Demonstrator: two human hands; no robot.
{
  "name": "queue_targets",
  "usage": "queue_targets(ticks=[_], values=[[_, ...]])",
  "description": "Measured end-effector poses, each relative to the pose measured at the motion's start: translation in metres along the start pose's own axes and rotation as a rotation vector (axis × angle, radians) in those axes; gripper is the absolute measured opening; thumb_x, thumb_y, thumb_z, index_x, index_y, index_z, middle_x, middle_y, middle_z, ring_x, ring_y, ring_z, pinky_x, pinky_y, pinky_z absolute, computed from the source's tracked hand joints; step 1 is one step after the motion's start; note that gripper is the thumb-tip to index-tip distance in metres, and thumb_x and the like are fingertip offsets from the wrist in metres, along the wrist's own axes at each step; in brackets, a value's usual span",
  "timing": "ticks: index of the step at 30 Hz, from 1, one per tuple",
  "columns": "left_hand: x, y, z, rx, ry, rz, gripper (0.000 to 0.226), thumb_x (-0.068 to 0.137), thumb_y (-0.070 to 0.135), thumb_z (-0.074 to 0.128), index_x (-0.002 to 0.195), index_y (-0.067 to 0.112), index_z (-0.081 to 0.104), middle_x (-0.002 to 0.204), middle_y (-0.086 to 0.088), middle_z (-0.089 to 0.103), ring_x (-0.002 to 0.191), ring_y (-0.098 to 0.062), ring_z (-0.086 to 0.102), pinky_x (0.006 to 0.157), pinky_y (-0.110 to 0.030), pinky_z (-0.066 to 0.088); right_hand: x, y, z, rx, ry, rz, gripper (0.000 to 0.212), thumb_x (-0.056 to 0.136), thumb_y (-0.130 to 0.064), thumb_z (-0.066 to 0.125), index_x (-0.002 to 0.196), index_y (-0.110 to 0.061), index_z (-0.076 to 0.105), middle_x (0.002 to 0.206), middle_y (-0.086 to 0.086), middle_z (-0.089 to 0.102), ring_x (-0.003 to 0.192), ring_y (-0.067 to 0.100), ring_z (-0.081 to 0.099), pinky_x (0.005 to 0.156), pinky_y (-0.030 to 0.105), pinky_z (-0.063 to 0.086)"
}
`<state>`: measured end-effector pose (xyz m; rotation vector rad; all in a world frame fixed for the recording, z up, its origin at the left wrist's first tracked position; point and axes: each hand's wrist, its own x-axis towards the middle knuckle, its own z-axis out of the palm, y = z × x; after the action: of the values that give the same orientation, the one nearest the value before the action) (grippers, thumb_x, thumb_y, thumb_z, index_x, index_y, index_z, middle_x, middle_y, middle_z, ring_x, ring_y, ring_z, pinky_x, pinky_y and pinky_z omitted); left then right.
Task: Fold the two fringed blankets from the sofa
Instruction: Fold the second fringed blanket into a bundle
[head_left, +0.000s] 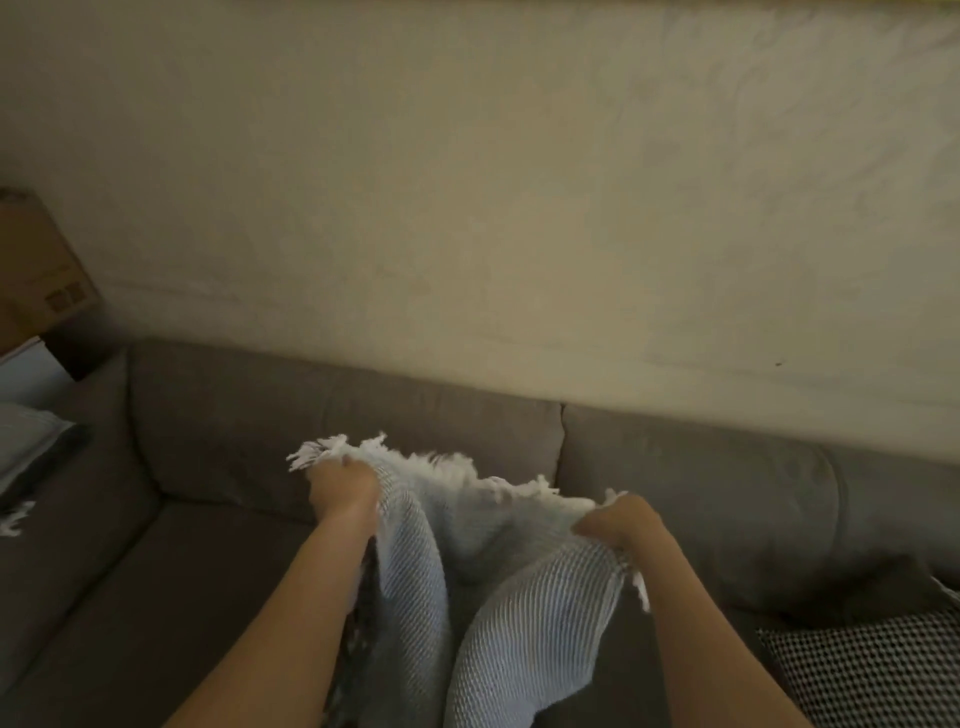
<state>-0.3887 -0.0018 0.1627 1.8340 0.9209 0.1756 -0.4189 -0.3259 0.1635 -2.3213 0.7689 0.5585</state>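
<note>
While both arms reach forward in the head view, the left hand and the right hand each close around a top corner of the pale ribbed blanket, with fingers curled into the cloth just below its fringe. The fringed edge is the long axis that matters. It runs across the view from hand to hand, with the left end higher and farther toward the backrest and the right end lower and nearer the person. Between the two grips the edge sags slightly, so it is not pulled taut. From that edge the blanket hangs down toward the person between the forearms, in front of the seat of the grey sofa. How far down it reaches is cut off by the frame.

Judging by this hold, the next fold probably depends on bringing the two corners together, and neither hand is clearly better placed to travel. A dark strip beside the left forearm cannot be identified.

At the far left edge, a pale folded cloth with a bit of white fringe lies on the sofa, possibly the other blanket. A checked cushion sits at the lower right, well apart from the hands.
</note>
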Motion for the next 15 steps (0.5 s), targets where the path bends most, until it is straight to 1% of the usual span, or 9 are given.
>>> queue_targets(ticks=[2, 3, 5, 6, 8, 10, 11, 13, 15], values=[[-0.005, -0.016, 0.007, 0.035, -0.095, -0.002, 0.039, 0.109, 0.013, 0.045, 0.142, -0.004, 0.059, 0.144, -0.023, 0.060, 0.129, -0.042, 0.060, 0.104, -0.042, 0.051, -0.001, 0.000, 0.012, 0.035, -0.065, -0.011, 0.066, 0.075, -0.023, 0.083, 0.133, 0.002, 0.063, 0.115, 0.015, 0.069, 0.101, 0.028, 0.070, 0.079, 0.033, 0.058], [-0.007, -0.023, 0.011, 0.066, -0.157, 0.013, 0.038, 0.108, 0.013, 0.045, 0.138, -0.004, 0.061, 0.140, -0.023, 0.063, 0.125, -0.042, 0.062, 0.102, -0.043, 0.053, -0.002, -0.001, 0.020, 0.068, -0.086, -0.041, 0.057, 0.073, -0.018, 0.084, 0.123, 0.004, 0.068, 0.109, 0.016, 0.072, 0.095, 0.027, 0.071, 0.079, 0.037, 0.060], [-0.011, -0.033, 0.016, 0.110, -0.251, 0.038, 0.035, 0.107, 0.017, 0.048, 0.132, -0.001, 0.066, 0.130, -0.021, 0.068, 0.116, -0.040, 0.066, 0.100, -0.045, 0.056, -0.007, -0.004, 0.032, 0.218, -0.136, -0.090, 0.041, 0.074, -0.010, 0.086, 0.109, 0.005, 0.073, 0.103, 0.021, 0.076, 0.084, 0.023, 0.071, 0.074, 0.037, 0.061], [-0.013, -0.037, 0.017, 0.102, -0.292, 0.053, 0.032, 0.107, 0.020, 0.050, 0.126, 0.003, 0.069, 0.124, -0.019, 0.071, 0.111, -0.037, 0.068, 0.097, -0.046, 0.058, -0.009, -0.005, 0.036, 0.299, -0.148, -0.101, 0.037, 0.075, -0.008, 0.085, 0.107, 0.006, 0.073, 0.101, 0.022, 0.077, 0.083, 0.022, 0.071, 0.073, 0.035, 0.061], [-0.020, -0.040, 0.017, 0.023, -0.393, 0.068, 0.022, 0.107, 0.023, 0.055, 0.112, 0.011, 0.073, 0.110, -0.013, 0.076, 0.100, -0.030, 0.071, 0.087, -0.041, 0.061, -0.014, -0.011, 0.038, 0.446, -0.161, -0.115, 0.028, 0.078, -0.006, 0.085, 0.102, 0.003, 0.073, 0.096, 0.017, 0.077, 0.088, 0.025, 0.074, 0.082, 0.039, 0.064], [-0.029, -0.034, 0.015, -0.052, -0.507, 0.082, 0.017, 0.107, 0.022, 0.060, 0.103, 0.016, 0.075, 0.099, -0.007, 0.079, 0.098, -0.025, 0.074, 0.082, -0.037, 0.059, -0.020, -0.021, 0.038, 0.484, -0.142, -0.183, 0.022, 0.079, -0.008, 0.085, 0.097, 0.000, 0.074, 0.092, 0.013, 0.078, 0.087, 0.023, 0.075, 0.084, 0.041, 0.064], [-0.033, -0.033, 0.015, -0.080, -0.557, 0.093, 0.016, 0.106, 0.021, 0.061, 0.102, 0.018, 0.077, 0.098, -0.005, 0.081, 0.100, -0.025, 0.075, 0.086, -0.039, 0.060, -0.024, -0.027, 0.037, 0.484, -0.125, -0.213, 0.017, 0.079, -0.009, 0.085, 0.092, -0.003, 0.075, 0.091, 0.012, 0.078, 0.084, 0.020, 0.075, 0.079, 0.036, 0.064], [-0.041, -0.029, 0.017, -0.140, -0.678, 0.102, 0.015, 0.105, 0.018, 0.063, 0.106, 0.018, 0.078, 0.101, -0.002, 0.082, 0.104, -0.023, 0.076, 0.093, -0.040, 0.060, -0.036, -0.038, 0.037, 0.519, -0.077, -0.274, 0.012, 0.080, -0.009, 0.084, 0.081, -0.011, 0.072, 0.085, 0.008, 0.078, 0.072, 0.013, 0.071, 0.059, 0.021, 0.059], [-0.054, -0.025, 0.023, -0.181, -0.774, 0.136, 0.017, 0.105, 0.016, 0.064, 0.115, 0.016, 0.077, 0.108, -0.003, 0.082, 0.108, -0.022, 0.076, 0.098, -0.042, 0.059, -0.045, -0.049, 0.039, 0.588, -0.062, -0.332, 0.013, 0.080, -0.008, 0.084, 0.079, -0.013, 0.072, 0.076, 0.001, 0.075, 0.064, 0.008, 0.070, 0.049, 0.017, 0.052]])
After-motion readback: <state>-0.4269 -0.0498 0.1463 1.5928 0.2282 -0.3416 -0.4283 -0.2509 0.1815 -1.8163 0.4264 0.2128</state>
